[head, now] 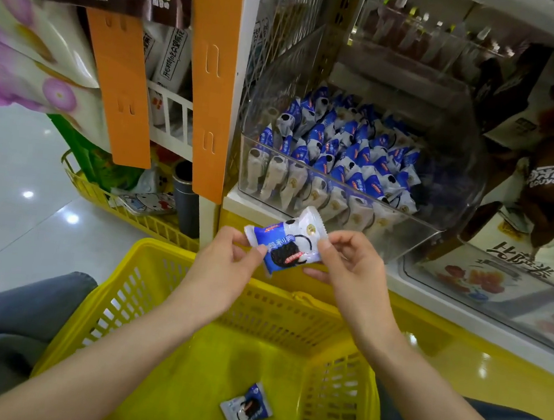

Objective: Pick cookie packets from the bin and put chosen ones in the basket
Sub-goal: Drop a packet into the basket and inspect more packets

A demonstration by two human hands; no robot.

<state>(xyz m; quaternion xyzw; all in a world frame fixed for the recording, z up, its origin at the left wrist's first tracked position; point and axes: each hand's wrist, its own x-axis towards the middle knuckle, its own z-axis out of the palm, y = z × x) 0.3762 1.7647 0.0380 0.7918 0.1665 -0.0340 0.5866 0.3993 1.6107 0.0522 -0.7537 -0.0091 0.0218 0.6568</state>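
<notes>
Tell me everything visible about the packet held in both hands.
The held packet is a glossy blue-and-white plastic wrapper printed with a dark sandwich cookie, ends crimped. It is tilted, right end higher, above the far rim of the yellow basket. The left hand pinches its left end, the right hand its right edge.

Glossy plastic packet [286, 244], clear plastic bin [338, 195], yellow slotted plastic basket [146, 285], shiny floor [14, 218]
</notes>
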